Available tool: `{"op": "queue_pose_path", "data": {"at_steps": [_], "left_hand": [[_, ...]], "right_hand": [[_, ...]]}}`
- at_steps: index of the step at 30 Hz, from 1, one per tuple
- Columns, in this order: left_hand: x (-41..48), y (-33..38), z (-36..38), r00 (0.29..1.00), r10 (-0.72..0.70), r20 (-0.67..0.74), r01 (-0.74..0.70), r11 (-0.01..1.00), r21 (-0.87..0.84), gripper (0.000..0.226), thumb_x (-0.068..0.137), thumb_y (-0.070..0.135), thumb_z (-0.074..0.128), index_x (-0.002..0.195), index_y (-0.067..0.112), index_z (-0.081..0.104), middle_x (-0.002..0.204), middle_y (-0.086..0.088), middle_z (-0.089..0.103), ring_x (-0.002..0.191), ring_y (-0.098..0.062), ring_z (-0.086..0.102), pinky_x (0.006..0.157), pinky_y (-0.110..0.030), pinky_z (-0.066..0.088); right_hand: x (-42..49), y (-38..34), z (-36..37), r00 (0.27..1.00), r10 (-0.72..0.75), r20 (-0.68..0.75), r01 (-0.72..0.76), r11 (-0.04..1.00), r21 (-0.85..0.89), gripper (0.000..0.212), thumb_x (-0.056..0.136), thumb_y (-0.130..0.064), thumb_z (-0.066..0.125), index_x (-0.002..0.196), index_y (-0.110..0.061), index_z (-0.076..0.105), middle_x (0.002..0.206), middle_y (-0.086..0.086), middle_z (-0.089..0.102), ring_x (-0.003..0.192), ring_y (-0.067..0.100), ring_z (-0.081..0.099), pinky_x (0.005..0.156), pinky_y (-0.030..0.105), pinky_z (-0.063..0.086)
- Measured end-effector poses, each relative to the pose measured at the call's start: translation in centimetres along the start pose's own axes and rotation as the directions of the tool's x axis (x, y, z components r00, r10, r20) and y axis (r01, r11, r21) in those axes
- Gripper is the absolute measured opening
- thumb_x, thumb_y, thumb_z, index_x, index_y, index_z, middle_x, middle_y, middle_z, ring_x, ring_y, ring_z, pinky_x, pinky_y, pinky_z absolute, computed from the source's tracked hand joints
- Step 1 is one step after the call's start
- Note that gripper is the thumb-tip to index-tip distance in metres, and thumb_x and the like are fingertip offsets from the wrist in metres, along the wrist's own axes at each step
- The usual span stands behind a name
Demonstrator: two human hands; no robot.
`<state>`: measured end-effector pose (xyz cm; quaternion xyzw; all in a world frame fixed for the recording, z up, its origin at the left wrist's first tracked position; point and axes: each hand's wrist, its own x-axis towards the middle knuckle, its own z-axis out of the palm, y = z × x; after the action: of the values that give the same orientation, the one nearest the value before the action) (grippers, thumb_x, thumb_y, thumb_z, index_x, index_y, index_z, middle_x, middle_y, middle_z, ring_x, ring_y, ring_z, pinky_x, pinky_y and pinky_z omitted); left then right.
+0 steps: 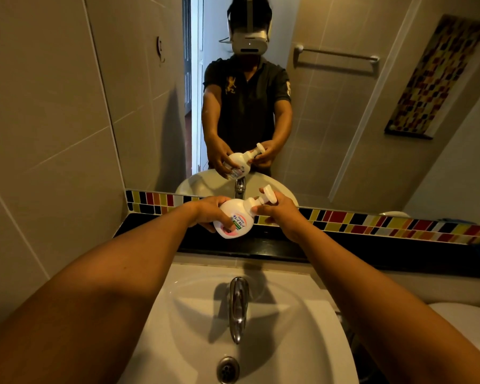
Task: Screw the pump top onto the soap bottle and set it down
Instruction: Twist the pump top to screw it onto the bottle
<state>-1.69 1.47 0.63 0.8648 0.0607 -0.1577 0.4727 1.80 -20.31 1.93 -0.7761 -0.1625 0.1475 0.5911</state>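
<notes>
- Two bare hands hold one white plastic soap bottle [234, 218] in the air, above the black counter [344, 249] and beyond the white basin [302, 342].
- My left hand [205, 210] wraps the bottle's round body, grip closed on it, bottle tilted with its neck up and to the right.
- My right hand [281, 214] pinches the white pump top [263, 198] at the collar, fingers closed round it.
- The chrome tap [237, 306] stands nearer, below my hands.
</notes>
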Motion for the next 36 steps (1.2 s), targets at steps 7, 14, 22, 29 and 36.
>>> {"op": "queue_pose_path", "data": {"at_steps": [7,14,22,29,36], "left_hand": [[0.2,0.1,0.4,1.000,0.021,0.011,-0.021,1.000,0.006,0.057,0.074,0.012,0.081,0.121,0.027,0.053,0.121,-0.006,0.064,0.111,-0.028,0.063,0.088,-0.043,0.059],[0.2,0.1,0.3,0.999,0.030,-0.014,-0.031,0.998,-0.050,0.058,0.074,0.015,0.082,0.123,0.027,0.054,0.120,-0.006,0.065,0.111,-0.028,0.063,0.087,-0.045,0.059],[0.3,0.7,0.9,0.999,0.032,0.005,-0.032,0.998,-0.053,0.062,0.073,0.018,0.083,0.128,0.025,0.053,0.119,-0.004,0.065,0.109,-0.026,0.063,0.083,-0.041,0.060],[0.6,0.6,0.9,1.000,0.029,0.013,-0.028,0.998,-0.053,0.060,0.073,0.019,0.082,0.126,0.025,0.054,0.117,-0.004,0.066,0.107,-0.026,0.064,0.086,-0.044,0.060],[0.7,0.5,0.9,1.000,0.025,0.015,-0.024,0.998,-0.052,0.062,0.073,0.019,0.083,0.126,0.026,0.053,0.120,-0.005,0.066,0.108,-0.026,0.064,0.082,-0.040,0.061]], "right_hand": [[0.9,0.7,0.6,0.992,0.024,-0.120,-0.028,0.999,-0.028,0.072,0.082,-0.027,0.079,0.140,-0.014,0.039,0.132,0.018,0.055,0.112,0.033,0.058,0.074,0.032,0.054],[1.0,1.0,0.0,0.988,0.149,0.029,-0.151,0.942,0.298,0.097,0.082,-0.011,0.076,0.155,-0.019,0.012,0.141,0.019,0.052,0.117,0.036,0.060,0.095,0.049,0.052],[1.0,1.2,0.0,0.988,0.153,-0.013,-0.146,0.961,0.234,0.040,0.085,-0.025,0.074,0.120,-0.009,0.062,0.111,0.013,0.068,0.101,0.028,0.063,0.084,0.038,0.052],[0.7,1.2,-0.4,0.990,0.129,0.052,-0.134,0.984,0.113,0.048,0.088,-0.041,0.068,0.125,-0.013,0.056,0.111,0.008,0.066,0.097,0.024,0.061,0.079,0.034,0.047],[0.9,1.4,-0.7,0.988,0.143,0.058,-0.150,0.977,0.152,0.043,0.087,-0.029,0.072,0.124,-0.010,0.059,0.108,0.011,0.069,0.092,0.024,0.064,0.074,0.033,0.049]]}}
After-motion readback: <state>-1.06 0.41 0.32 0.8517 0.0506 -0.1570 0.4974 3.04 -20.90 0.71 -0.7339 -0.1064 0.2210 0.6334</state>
